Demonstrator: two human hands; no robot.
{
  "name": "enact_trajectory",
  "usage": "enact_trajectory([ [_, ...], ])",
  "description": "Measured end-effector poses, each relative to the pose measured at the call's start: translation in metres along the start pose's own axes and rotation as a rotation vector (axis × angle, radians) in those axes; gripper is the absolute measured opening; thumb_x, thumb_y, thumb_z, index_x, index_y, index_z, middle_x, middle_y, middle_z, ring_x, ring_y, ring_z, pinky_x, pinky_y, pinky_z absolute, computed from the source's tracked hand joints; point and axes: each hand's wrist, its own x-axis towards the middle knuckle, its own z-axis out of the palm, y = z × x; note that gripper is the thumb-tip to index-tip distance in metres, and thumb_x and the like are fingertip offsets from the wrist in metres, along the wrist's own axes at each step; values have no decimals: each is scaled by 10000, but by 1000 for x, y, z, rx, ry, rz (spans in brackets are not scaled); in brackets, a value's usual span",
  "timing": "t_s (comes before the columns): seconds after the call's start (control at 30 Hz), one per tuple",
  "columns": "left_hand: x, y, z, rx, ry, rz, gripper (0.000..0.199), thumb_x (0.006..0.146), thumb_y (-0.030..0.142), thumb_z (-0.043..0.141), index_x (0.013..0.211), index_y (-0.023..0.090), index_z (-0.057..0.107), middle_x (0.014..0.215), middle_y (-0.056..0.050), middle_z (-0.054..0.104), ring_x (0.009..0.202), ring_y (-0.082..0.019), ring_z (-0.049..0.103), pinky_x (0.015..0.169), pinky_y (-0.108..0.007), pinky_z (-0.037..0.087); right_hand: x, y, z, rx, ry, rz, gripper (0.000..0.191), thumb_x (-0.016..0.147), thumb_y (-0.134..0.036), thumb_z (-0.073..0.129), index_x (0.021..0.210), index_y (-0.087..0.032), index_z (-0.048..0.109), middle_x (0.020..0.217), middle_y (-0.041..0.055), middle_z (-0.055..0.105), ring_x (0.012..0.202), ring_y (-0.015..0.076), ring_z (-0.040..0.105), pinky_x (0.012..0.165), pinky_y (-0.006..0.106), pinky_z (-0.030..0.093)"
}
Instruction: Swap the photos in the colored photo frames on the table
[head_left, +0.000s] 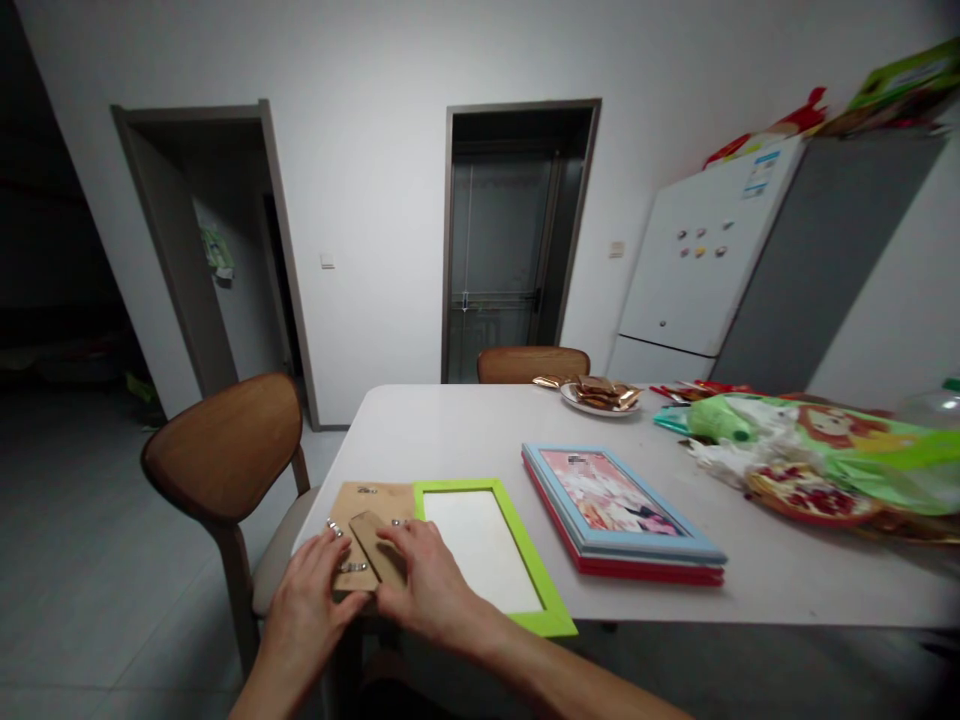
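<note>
A brown picture-frame backing board (390, 492) lies at the table's front left, with small metal clips and a fold-out stand leg (375, 545) on its upper face. My left hand (311, 600) grips the board's left front part, fingertips by a metal clip (352, 567) and thumb at the front edge. Fingers of my right hand (427, 580) curl over the board beside the stand leg, the thumb also at the front edge. Under my right wrist and to its right lies a lime green picture frame (517, 530); a white surface shows within it.
Right of the green frame sits a stack of picture frames (615, 495), light blue on top, red at the bottom. Farther back are a plate of wrapped snacks (600, 393), plastic bags (840, 430) and a cut pomegranate (814, 492). A wooden chair (232, 450) stands at left.
</note>
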Motion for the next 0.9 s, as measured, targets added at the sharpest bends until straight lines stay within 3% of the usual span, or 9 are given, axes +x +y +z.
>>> enact_trajectory([
  [0.13, 5, 34, -2, -110, 7, 91, 398, 631, 212, 630, 1015, 144, 550, 1124, -125, 557, 1067, -250, 486, 912, -411, 404, -15, 17, -40, 32, 61, -43, 404, 587, -178, 545, 989, -204, 574, 943, 61, 520, 899, 194, 455, 804, 313, 371],
  [0.33, 1, 84, 32, -252, -163, 182, 352, 637, 138, 635, 980, 140, 561, 1104, -130, 572, 1036, -233, 513, 895, -385, 423, -51, 67, -79, -18, -18, 64, 364, 586, -146, 503, 932, -196, 603, 949, 67, 526, 913, 193, 477, 837, 327, 374],
  [0.5, 0, 96, 49, -232, -271, 204, 279, 654, 140, 625, 928, 141, 574, 1100, -122, 570, 1052, -239, 493, 910, -381, 398, -58, 92, -79, -45, -42, 69, 369, 588, -149, 496, 937, -189, 611, 999, 79, 530, 959, 199, 477, 866, 327, 365],
  [0.63, 2, 93, 50, -215, -290, 200, 100, 705, 120, 550, 786, 169, 584, 968, -74, 618, 949, -213, 542, 849, -357, 426, -55, 96, -69, -66, -57, 27, 382, 598, -148, 486, 957, -196, 606, 1041, 83, 530, 970, 199, 480, 861, 322, 361],
  [0.73, 2, 91, 49, -234, -284, 183, 120, 725, 92, 496, 755, 184, 566, 880, -44, 625, 859, -185, 565, 788, -334, 448, -54, 96, -61, -133, -66, 9, 376, 600, -154, 488, 951, -212, 607, 1048, 77, 538, 955, 205, 481, 833, 329, 360],
  [0.9, -8, 90, 52, -265, -290, 233, 218, 668, 177, 608, 874, 184, 538, 1127, -102, 543, 1088, -249, 461, 949, -485, 305, -50, 99, -56, -241, -24, 47, 373, 596, -162, 498, 948, -221, 604, 1057, 64, 540, 974, 211, 450, 827, 336, 332],
])
